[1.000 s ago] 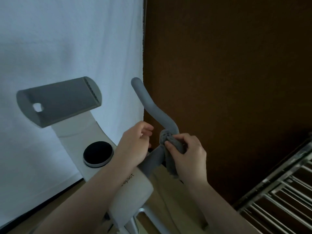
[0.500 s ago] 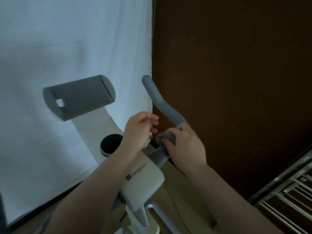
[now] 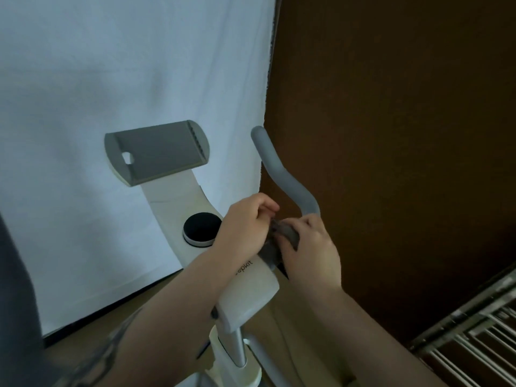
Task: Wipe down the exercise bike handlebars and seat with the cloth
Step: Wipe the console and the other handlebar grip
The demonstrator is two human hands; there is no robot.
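From my remote seat I saw both hands gathered at the base of the bike's right handlebar (image 3: 282, 174), the grey padded bar that curved up and away toward the brown wall (image 3: 391, 107). The right hand (image 3: 312, 250) was curled over a grey cloth (image 3: 279, 236), gripping it where the bar met the white console housing (image 3: 248, 294). The cloth was bunched around the lower end of the bar, with a dark fold hanging just beneath the fingers. The left hand (image 3: 245, 222) sat just beside it, fingers bent, and it seemed to be pinching the cloth's near edge, though the dim light made that contact hard for me to confirm.

The left forearm crossed over the housing and covered part of the printed lettering there. Farther up the white stem, a round black knob (image 3: 199, 229) with a pale rim sat left of the hands, apart from them. Above that, the grey tablet holder (image 3: 156, 153) tilted back against the white sheet (image 3: 111, 79) hung behind the bike. The bike's post (image 3: 237, 350) ran down beneath the housing. At the lower right corner I could make out a metal rack (image 3: 474, 336) of thin bars. The seat was not in my view.
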